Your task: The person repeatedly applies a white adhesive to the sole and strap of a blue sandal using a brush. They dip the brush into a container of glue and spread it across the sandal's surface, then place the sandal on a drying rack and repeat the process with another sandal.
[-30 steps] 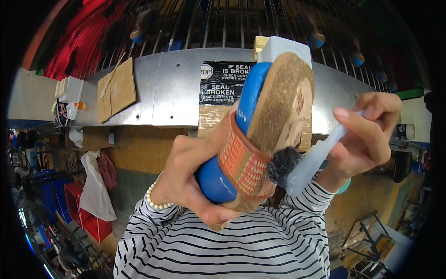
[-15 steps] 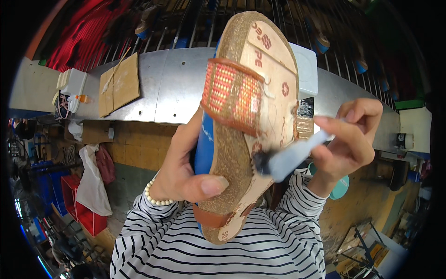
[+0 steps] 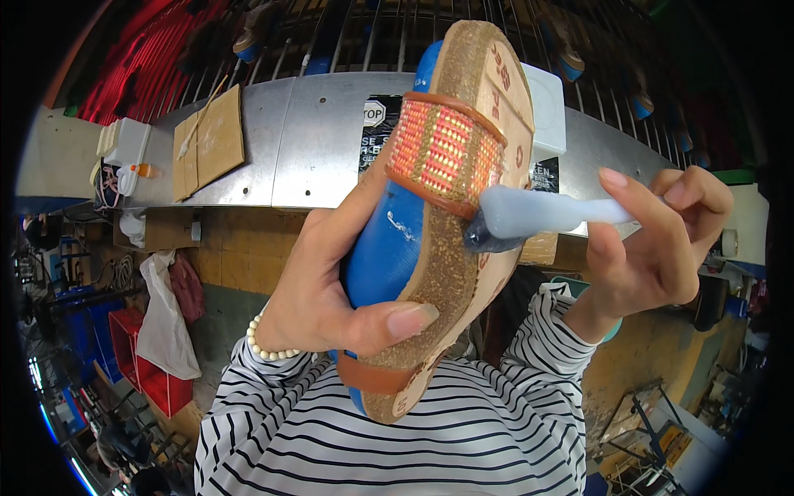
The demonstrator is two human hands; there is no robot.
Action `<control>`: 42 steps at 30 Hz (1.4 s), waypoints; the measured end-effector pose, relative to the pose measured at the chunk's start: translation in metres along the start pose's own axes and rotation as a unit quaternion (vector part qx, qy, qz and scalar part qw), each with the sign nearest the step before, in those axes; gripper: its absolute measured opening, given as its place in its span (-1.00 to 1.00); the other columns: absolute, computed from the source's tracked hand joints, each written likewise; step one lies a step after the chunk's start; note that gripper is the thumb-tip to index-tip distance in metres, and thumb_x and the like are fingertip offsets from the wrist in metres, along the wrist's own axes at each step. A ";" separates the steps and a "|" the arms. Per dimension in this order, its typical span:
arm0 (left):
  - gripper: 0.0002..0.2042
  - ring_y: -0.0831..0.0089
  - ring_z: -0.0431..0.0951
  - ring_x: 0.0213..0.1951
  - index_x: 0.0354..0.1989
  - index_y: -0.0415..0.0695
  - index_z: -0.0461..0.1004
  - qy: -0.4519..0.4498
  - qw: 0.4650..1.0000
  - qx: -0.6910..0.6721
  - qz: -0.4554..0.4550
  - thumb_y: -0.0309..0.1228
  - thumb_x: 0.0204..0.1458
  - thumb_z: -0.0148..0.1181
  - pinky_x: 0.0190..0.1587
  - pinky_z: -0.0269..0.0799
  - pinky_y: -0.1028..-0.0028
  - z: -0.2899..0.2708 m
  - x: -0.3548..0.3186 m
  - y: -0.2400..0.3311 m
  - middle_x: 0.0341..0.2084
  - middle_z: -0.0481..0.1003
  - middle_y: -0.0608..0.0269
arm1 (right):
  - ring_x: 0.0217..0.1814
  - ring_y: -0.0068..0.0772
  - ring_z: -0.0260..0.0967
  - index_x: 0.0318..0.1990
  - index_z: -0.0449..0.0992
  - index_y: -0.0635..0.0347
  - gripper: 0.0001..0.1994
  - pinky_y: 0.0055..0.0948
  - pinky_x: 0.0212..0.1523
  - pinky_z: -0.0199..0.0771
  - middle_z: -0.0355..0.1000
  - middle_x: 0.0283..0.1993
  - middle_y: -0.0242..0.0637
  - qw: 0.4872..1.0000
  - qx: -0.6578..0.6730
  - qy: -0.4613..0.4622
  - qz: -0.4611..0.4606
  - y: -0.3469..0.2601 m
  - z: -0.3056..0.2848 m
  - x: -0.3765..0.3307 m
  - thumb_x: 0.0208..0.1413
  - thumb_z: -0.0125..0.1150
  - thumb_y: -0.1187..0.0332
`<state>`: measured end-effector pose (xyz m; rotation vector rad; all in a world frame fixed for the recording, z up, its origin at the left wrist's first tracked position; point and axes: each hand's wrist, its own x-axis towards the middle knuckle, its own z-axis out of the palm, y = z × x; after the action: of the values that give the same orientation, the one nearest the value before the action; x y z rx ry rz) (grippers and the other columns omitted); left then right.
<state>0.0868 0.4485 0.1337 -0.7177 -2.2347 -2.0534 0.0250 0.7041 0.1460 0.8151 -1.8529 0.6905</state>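
My left hand (image 3: 331, 281) grips a sandal (image 3: 451, 273) mounted on a blue shoe last (image 3: 382, 252), its thumb across the cork side. The sandal is tilted, sole face turned to the right, with a woven red-and-yellow strap (image 3: 447, 153) edged in brown. Between the fingers of my right hand (image 3: 657, 240) is a brush (image 3: 538, 213) with a pale, translucent handle. Its dark bristles (image 3: 488, 240) touch the cork edge just below the woven strap. The last's lower part is mostly hidden by my left hand.
A metal-topped bench (image 3: 306, 124) runs across ahead. On it lie cardboard (image 3: 211, 145) with a thin stick and a white container (image 3: 542, 107). Beyond is a rack of metal rods (image 3: 356, 41) bearing other lasts. A red crate (image 3: 157, 372) sits at lower left.
The sandal has turned, showing more of the blue last and less of the sole. My right hand has moved right, and the brush has shifted up to the cork edge near the strap.
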 end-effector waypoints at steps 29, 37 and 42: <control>-0.17 0.37 0.36 0.22 0.46 -0.26 -0.03 0.103 0.956 -0.274 -0.016 -0.13 0.13 0.25 0.26 0.26 0.36 0.012 0.017 0.003 0.22 0.32 0.10 | -0.30 -0.38 0.18 -0.38 0.67 0.06 -0.48 -0.45 -0.33 0.19 0.11 -0.31 -0.40 0.997 0.055 -0.044 0.018 -0.007 -0.005 -0.008 -0.51 0.56 -0.10; -0.21 0.41 0.42 0.13 0.43 -0.24 0.05 0.180 0.955 -0.230 -0.045 -0.11 0.13 0.24 0.21 0.30 0.38 0.022 0.030 0.020 0.16 0.38 0.16 | -0.28 -0.39 0.15 -0.37 0.67 0.12 -0.51 -0.45 -0.31 0.15 0.11 -0.29 -0.38 0.984 0.161 -0.074 0.029 0.002 -0.009 -0.011 -0.35 0.56 -0.09; -0.28 0.39 0.41 0.15 0.39 -0.24 0.10 0.186 0.953 -0.236 -0.034 -0.09 0.16 0.18 0.24 0.27 0.38 0.015 0.039 0.016 0.16 0.37 0.15 | -0.30 -0.42 0.11 -0.36 0.67 0.21 -0.51 -0.48 -0.31 0.09 0.11 -0.24 -0.34 0.985 0.103 -0.053 0.126 -0.004 0.001 -0.017 -0.33 0.54 -0.03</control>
<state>0.0619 0.4758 0.1592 -0.2282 -1.6066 -2.5311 0.0329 0.7042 0.1307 0.7677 -2.0254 1.0293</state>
